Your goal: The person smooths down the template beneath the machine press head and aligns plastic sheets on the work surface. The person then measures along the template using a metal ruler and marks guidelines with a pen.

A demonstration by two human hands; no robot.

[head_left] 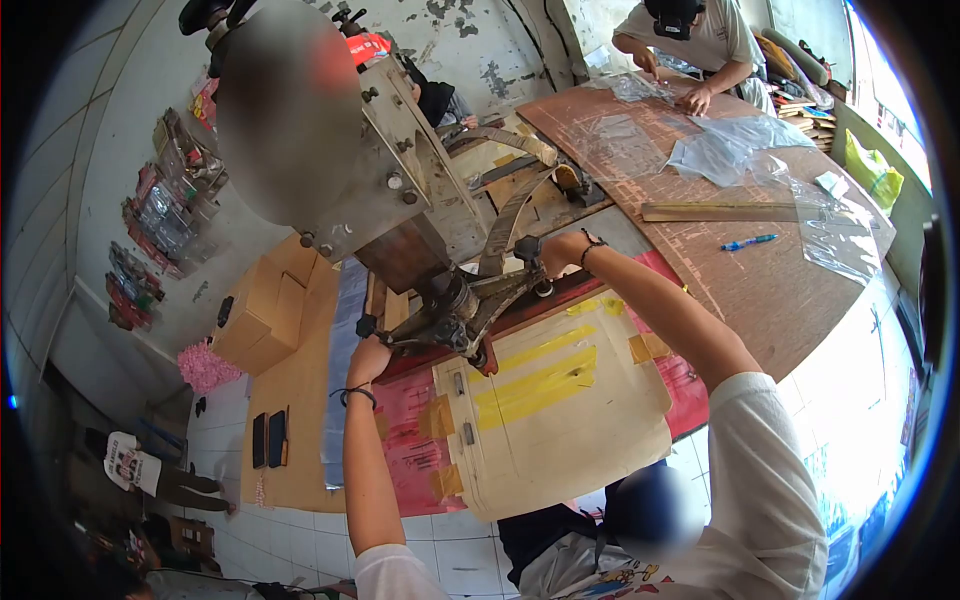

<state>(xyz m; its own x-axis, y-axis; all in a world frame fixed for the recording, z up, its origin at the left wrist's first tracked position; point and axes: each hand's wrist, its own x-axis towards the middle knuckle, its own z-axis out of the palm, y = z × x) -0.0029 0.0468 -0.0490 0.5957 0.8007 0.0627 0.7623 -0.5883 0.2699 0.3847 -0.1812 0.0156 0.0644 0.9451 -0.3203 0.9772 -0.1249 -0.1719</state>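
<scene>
At ends of the bracket (464,322), hands (368,358)

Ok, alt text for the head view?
Someone's bare left hand and right hand reach to opposite ends of a dark metal bracket with black knobs on a large grey metal machine. In front lies a flat cream board with yellow tape strips; at upper right, a second person leans over clear plastic sheeting on a brown table.

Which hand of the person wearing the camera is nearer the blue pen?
Right. In the picture, the right hand is left of the blue pen, by a black knob; the left hand is farther left, by another black knob.
</scene>
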